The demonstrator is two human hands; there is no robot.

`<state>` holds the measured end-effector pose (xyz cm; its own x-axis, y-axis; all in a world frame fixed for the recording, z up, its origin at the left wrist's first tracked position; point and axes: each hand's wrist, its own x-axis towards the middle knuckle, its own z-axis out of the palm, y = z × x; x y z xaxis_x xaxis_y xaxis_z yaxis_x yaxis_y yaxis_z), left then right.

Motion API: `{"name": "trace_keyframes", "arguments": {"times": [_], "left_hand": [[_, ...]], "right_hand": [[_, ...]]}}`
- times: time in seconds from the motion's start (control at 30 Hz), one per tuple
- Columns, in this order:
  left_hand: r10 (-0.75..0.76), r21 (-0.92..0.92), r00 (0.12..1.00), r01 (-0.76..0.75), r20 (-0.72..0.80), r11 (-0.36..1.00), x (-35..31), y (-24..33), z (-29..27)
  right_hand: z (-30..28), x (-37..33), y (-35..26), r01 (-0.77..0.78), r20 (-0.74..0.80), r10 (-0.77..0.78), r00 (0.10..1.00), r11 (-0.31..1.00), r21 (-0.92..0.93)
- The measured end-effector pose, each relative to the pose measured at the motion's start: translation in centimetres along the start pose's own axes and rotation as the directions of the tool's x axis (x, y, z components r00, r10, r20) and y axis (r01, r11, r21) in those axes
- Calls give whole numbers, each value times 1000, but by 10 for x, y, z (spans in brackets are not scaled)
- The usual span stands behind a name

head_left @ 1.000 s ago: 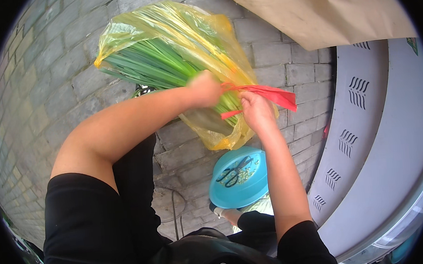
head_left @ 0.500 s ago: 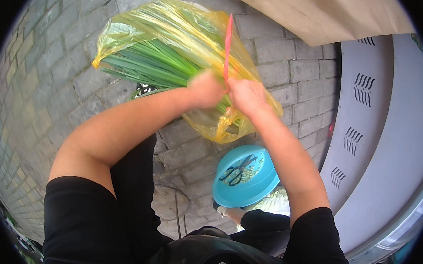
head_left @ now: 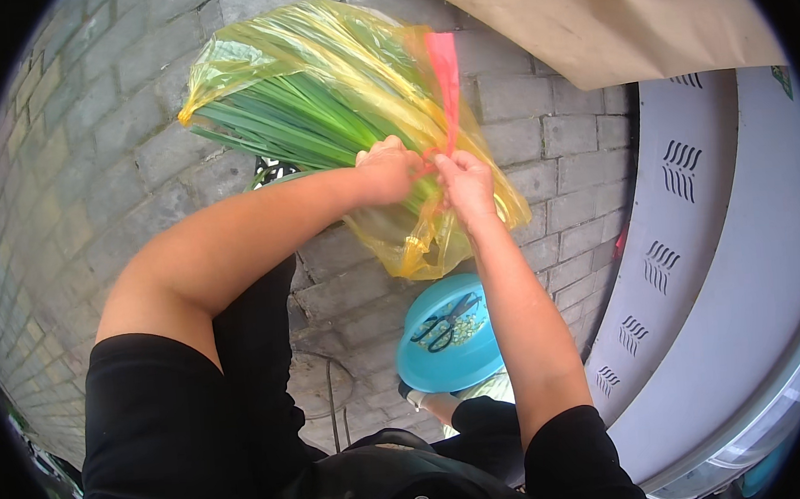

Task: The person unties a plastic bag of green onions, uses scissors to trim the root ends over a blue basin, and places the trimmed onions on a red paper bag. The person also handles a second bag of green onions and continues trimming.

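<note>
A bundle of long green scallion-like leaves [head_left: 294, 122] lies on the paving, partly inside a thin, see-through yellow plastic bag [head_left: 338, 31]. My left hand [head_left: 390, 169] is closed at the bundle, its fingertips at a pink plastic strip [head_left: 444, 75] looped over the bundle. Right beside it, my right hand [head_left: 467, 184] pinches the same strip near the loop. One wide end of the strip stands up above my right hand. The underside of the loop is hidden by the bag and my fingers.
Close to my legs stands a blue basin [head_left: 446, 371] with black-handled scissors [head_left: 447, 325] and small chopped pieces inside. A grey vented metal cabinet [head_left: 667, 221] runs along the right. Brown sheeting [head_left: 606, 13] hangs at the upper right. Grey paving bricks [head_left: 106, 159] spread left.
My left hand has slowed from a blur and now shows clearly by the loop. My right hand has shifted slightly, and the strip's upper end has turned its wide side into view.
</note>
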<state>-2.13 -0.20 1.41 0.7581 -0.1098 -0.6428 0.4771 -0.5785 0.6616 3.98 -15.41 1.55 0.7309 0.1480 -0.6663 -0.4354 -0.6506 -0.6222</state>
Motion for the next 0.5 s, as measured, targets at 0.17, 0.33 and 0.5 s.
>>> {"name": "trace_keyframes", "arguments": {"times": [0.17, 0.33, 0.5], "left_hand": [[-25, -42, 991, 20, -130, 999, 12, 13, -9], [-16, -162, 986, -11, -167, 987, 39, 9, 12], [15, -579, 963, 148, 268, 801, 40, -6, -10]], "right_hand": [[-5, -41, 20, -48, 18, 47, 999, 812, 582], [-6, -53, 4, 48, -45, -29, 999, 836, 547], [-10, -85, 10, 281, -6, -290, 957, 922, 268]]}}
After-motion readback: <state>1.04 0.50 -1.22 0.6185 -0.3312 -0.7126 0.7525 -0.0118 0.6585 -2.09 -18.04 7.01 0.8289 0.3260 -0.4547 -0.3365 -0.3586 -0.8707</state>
